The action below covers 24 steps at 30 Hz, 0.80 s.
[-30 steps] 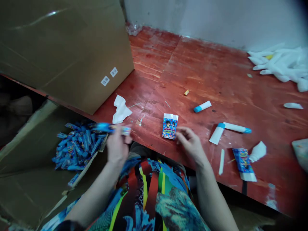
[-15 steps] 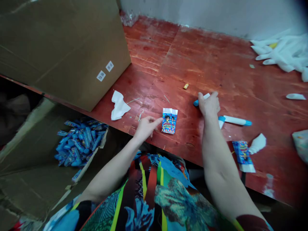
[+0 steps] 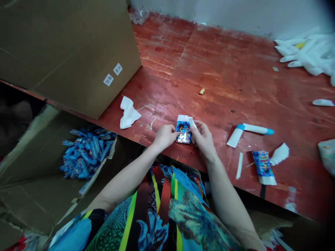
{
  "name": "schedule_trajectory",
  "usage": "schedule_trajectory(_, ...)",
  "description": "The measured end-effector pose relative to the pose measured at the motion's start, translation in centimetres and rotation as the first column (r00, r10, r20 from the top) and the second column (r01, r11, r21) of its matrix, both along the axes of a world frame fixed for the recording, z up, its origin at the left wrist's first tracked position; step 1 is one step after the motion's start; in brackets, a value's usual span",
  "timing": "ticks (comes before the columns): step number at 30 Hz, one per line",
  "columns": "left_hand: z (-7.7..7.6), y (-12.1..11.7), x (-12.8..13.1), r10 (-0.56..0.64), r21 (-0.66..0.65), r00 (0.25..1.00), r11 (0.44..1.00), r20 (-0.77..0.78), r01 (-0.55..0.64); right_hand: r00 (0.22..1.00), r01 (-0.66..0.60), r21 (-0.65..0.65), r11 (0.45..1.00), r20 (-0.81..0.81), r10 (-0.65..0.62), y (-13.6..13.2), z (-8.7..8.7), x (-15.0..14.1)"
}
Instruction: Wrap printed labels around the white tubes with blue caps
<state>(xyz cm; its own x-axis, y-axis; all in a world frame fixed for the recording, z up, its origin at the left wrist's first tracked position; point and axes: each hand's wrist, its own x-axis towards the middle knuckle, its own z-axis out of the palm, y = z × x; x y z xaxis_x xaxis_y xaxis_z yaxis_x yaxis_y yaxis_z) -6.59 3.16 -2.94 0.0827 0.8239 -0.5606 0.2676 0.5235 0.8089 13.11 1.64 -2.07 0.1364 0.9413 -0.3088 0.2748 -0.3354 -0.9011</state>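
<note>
A small blue printed packet (image 3: pixel 183 129) with a white top edge lies near the table's front edge, between my two hands. My left hand (image 3: pixel 165 136) is closed at its left side, thumb and fingertips on the packet's edge. On the other side, my right hand (image 3: pixel 204 139) is closed around a white tube (image 3: pixel 193 122), whose pale end points up over the packet's right edge; its other end is hidden in the hand. Two white tubes with blue ends, one slanting (image 3: pixel 235 136) and one nearly level (image 3: pixel 258 129), rest touching to the right.
A large cardboard box (image 3: pixel 86 55) stands at the left. Below it, an open carton (image 3: pixel 28 195) holds many blue wrapped pieces (image 3: pixel 85 153). Another blue packet (image 3: pixel 262 165), a white scrap (image 3: pixel 128 113), a small yellow piece (image 3: pixel 202 91) and a white pile (image 3: pixel 311 55) lie on the red table (image 3: pixel 217 62).
My right hand has come left and toward me, bringing the tube from the table to the packet. My left hand has shifted slightly right onto the packet's edge.
</note>
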Motion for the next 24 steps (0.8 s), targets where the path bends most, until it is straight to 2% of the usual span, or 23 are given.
schedule_trajectory(3, 0.0, 0.0, -0.2, -0.034, 0.029, 0.999, 0.999, 0.0, 0.034, 0.995, 0.063, 0.073, 0.995, 0.078, -0.069, -1.1, -0.7, -1.2)
schedule_trajectory(5, 0.6, 0.0, -0.4, -0.059, 0.067, 0.997, 0.996, -0.052, 0.063, 0.99, 0.079, 0.062, 0.995, 0.109, -0.086, -1.1, -0.9, -1.3)
schedule_trajectory(7, 1.6, 0.0, -0.8, -0.127, 0.082, 0.979, 0.986, -0.162, 0.142, 0.985, 0.039, 0.037, 0.999, 0.167, -0.045, -0.8, -0.9, -1.3)
schedule_trajectory(10, 3.4, -0.1, -1.5, -0.265, 0.038, 0.891, 0.953, -0.369, 0.299, 0.939, -0.074, 0.04, 0.996, 0.34, 0.056, -0.6, -0.8, -1.6)
schedule_trajectory(12, 4.2, -0.3, -1.9, -0.276, 0.043, 0.859, 0.944, -0.431, 0.326, 0.901, -0.12, 0.062, 0.991, 0.425, 0.083, -0.6, -0.9, -2.0)
schedule_trajectory(13, 4.3, -0.5, -2.1, -0.249, 0.067, 0.877, 0.951, -0.412, 0.302, 0.895, -0.123, 0.072, 0.99, 0.44, 0.079, -0.7, -0.9, -2.1)
schedule_trajectory(15, 4.3, -0.7, -2.2, -0.157, 0.108, 0.956, 0.976, -0.246, 0.188, 0.914, -0.082, 0.092, 0.992, 0.405, 0.038, -1.0, -0.9, -2.2)
schedule_trajectory(17, 4.1, -0.8, -2.0, -0.023, 0.065, 0.999, 0.998, 0.037, 0.021, 0.956, 0.024, 0.107, 0.994, 0.289, -0.054, -1.4, -0.9, -1.9)
schedule_trajectory(20, 4.0, -0.6, -1.2, 0.166, -0.134, 0.906, 0.983, 0.39, -0.122, 0.991, 0.123, 0.056, 0.991, 0.039, -0.125, -1.8, -0.5, -1.4)
schedule_trajectory(22, 4.2, -0.3, -0.6, 0.242, -0.24, 0.842, 0.961, 0.482, -0.138, 0.993, 0.101, 0.039, 0.994, -0.067, -0.099, -1.6, -0.1, -1.0)
schedule_trajectory(24, 4.5, -0.1, -0.1, 0.29, -0.295, 0.82, 0.943, 0.494, -0.156, 0.997, 0.063, 0.08, 0.995, -0.043, -0.06, -1.2, 0.3, -0.4)
